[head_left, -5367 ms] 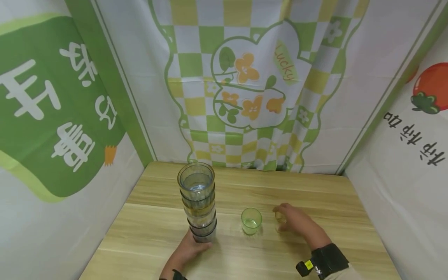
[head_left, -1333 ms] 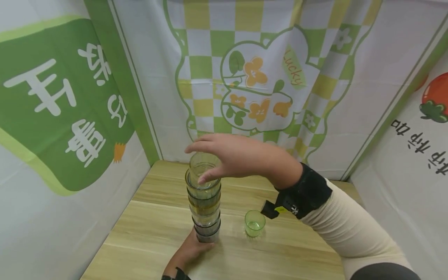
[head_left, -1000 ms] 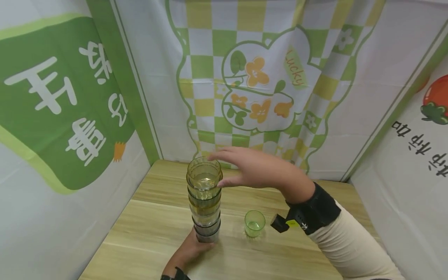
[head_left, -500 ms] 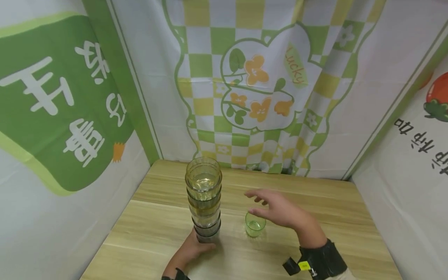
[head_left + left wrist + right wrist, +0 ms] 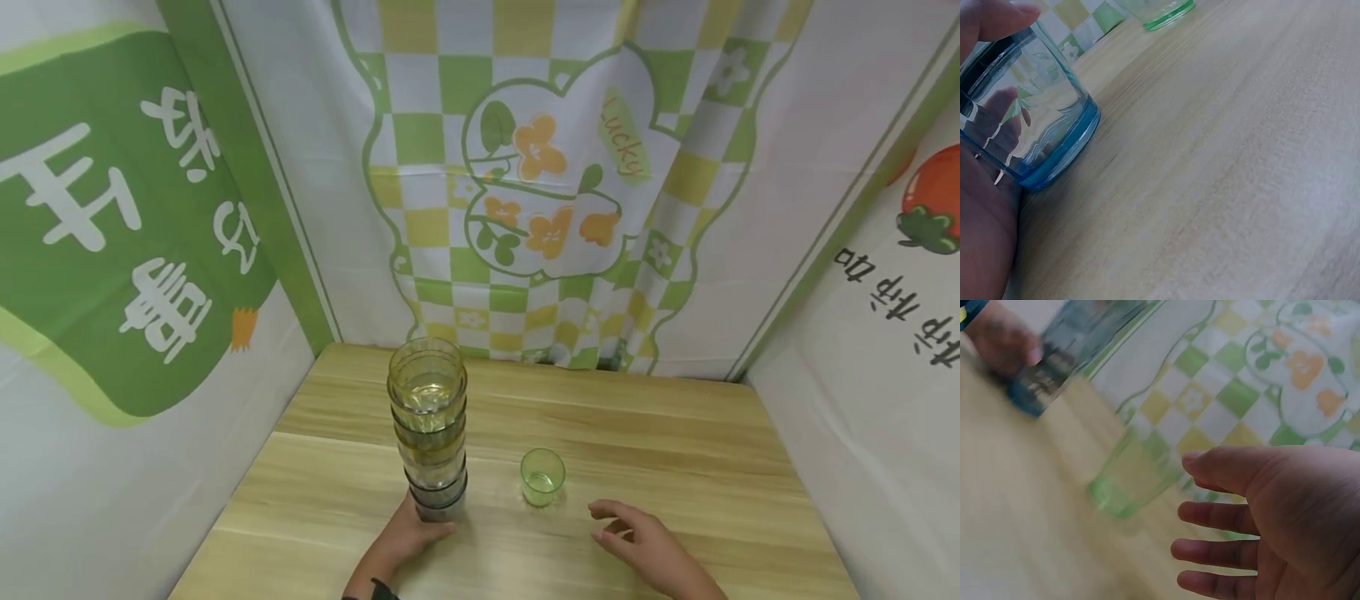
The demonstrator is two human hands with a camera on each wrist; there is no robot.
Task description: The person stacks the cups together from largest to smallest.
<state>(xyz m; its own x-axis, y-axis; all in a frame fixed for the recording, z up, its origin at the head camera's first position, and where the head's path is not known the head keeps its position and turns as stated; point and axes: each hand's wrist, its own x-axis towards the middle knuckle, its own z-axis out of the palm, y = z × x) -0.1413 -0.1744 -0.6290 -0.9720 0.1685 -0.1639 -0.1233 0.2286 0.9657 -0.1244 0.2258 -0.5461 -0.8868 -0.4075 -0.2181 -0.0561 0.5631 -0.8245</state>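
A tall stack of nested glass cups (image 5: 430, 433) stands upright on the wooden table, topped by a yellow-tinted glass (image 5: 427, 372). Around its lowest cup, which has a blue base (image 5: 1063, 150) in the left wrist view, my left hand (image 5: 405, 533) curls its fingers and thumb. A single green glass (image 5: 542, 479) stands upright to the right of the stack. My right hand (image 5: 648, 546) is to the right of and nearer than that glass, apart from it. Its fingers are relaxed with nothing between them, as the right wrist view also shows.
The wooden table (image 5: 675, 450) is enclosed by a checkered curtain (image 5: 480, 167) at the back and printed cloth walls on both sides. A green panel (image 5: 112, 233) with white characters is on the left wall, a tomato print (image 5: 933, 200) on the right.
My right hand picked up the yellow glass, set it on top of the stack, let go and drew back to the right, past the green glass. My left hand has kept its hold on the stack.
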